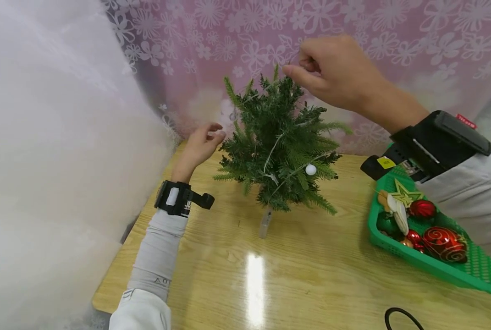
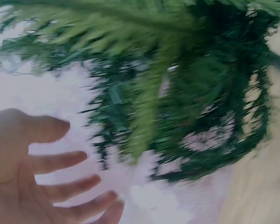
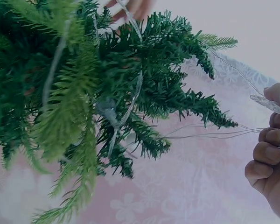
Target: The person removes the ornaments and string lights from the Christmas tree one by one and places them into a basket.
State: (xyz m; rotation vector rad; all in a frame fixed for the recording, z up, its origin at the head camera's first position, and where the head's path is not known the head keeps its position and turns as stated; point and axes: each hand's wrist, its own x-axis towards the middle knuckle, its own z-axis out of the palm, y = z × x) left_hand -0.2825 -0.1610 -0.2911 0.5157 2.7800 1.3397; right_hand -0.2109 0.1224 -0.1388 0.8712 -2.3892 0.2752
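A small artificial Christmas tree (image 1: 278, 128) stands on the table, with a clear battery box-like piece (image 1: 265, 223) at its foot. Thin clear light-string wire (image 3: 214, 136) winds through its branches, and one white ball bulb (image 1: 311, 169) shows at the front. Up by the treetop, to its right, my right hand (image 1: 340, 73) curls its fingers round the light string. A clear pointed bulb cover (image 3: 266, 103) sits by its thumb in the right wrist view. My left hand (image 1: 197, 149) is beside the tree's left branches, its fingers relaxed and apart with nothing in them.
On the right of the wooden table (image 1: 311, 266) is a green basket (image 1: 427, 267) with a red swirl ornament (image 1: 445, 244), several baubles and a green star (image 1: 405, 193). A pink floral curtain (image 1: 212, 55) hangs behind. A black cable loop (image 1: 401, 309) lies at the front edge.
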